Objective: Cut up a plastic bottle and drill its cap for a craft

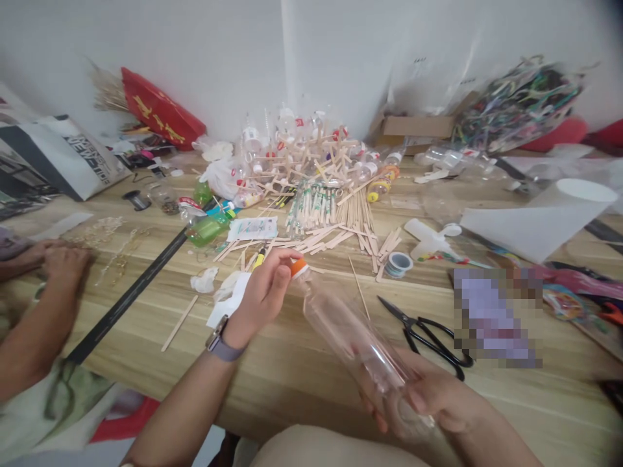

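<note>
A clear plastic bottle [348, 327] is tilted over the near side of the table, its neck pointing up and to the left. My right hand [433, 392] is wrapped around its lower end. At the neck is an orange bottle cap [298, 267], with the curled fingers of my left hand [263, 285] closed at its far side; some fingertips are hidden. Black-handled scissors [428, 334] lie just right of the bottle. Beneath it on the wood rests a thin stick [359, 288].
Wooden sticks [357, 214] and several plastic bottles [287, 123] are heaped at the back centre. A green bottle [209, 227] lies left of them. A rolled white sheet [540, 217] is at right. Another person's hands [63, 259] rest at far left near fine chains [119, 253].
</note>
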A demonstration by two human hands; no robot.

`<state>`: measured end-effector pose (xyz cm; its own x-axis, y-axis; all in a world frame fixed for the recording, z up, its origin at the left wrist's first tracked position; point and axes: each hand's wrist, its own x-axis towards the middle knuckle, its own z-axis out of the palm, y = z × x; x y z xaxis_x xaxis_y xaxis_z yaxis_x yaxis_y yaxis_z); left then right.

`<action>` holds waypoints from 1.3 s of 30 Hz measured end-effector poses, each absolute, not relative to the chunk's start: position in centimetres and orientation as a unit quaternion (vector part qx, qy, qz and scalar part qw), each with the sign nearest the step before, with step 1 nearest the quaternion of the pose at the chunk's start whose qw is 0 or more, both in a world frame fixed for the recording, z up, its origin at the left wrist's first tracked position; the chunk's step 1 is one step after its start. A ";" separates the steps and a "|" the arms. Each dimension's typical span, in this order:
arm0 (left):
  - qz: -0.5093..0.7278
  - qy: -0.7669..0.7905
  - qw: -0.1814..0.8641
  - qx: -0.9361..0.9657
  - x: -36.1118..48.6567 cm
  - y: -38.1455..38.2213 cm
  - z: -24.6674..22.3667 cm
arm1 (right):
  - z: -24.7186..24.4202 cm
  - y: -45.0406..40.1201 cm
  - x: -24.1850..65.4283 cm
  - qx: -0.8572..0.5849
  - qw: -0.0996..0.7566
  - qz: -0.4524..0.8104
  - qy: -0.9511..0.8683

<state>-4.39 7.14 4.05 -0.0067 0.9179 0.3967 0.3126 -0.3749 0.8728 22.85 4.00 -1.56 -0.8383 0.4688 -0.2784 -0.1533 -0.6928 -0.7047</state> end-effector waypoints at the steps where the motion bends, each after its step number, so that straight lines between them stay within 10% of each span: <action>1: 0.500 0.480 0.271 0.668 -4.4 7.1 4.4 | -1.7 4.0 23.0 -0.220 0.163 0.899 -0.343; 28: 0.391 0.501 0.162 0.755 -3.8 7.3 8.1 | -2.8 3.8 23.6 -0.188 0.158 0.925 -0.289; 39: 0.572 0.495 0.317 0.572 -2.2 11.2 6.7 | 9.3 10.4 19.0 -0.349 0.318 0.690 -0.549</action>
<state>-2.23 11.19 6.73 -0.1439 0.9294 0.3399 0.2041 -0.3082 0.9292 18.96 10.39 9.33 -0.5544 0.8216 -0.1332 -0.0551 -0.1959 -0.9791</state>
